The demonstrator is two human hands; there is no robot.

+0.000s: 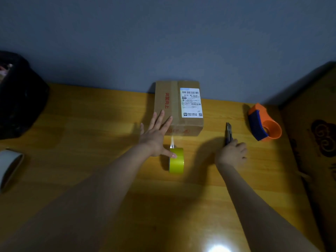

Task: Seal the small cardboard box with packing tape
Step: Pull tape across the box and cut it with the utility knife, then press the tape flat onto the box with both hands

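Note:
A small cardboard box (pixel 183 122) with a white shipping label stands at the back of the wooden table (pixel 91 142), against the wall. A strip of clear tape runs from its front face down to a yellow-green tape roll (pixel 176 160) standing on edge in front of it. My left hand (pixel 156 135) lies spread flat, fingers on the box's front left corner, thumb touching the roll. My right hand (pixel 231 151) grips the handle of a utility knife (pixel 228 132), whose blade end points away from me, right of the box.
An orange and blue tape dispenser (pixel 263 124) lies at the right. A brown patterned board (pixel 316 135) borders the table's right side. A dark bag (pixel 18 95) sits at the far left, and a white tape roll (pixel 9 166) lies near the left edge.

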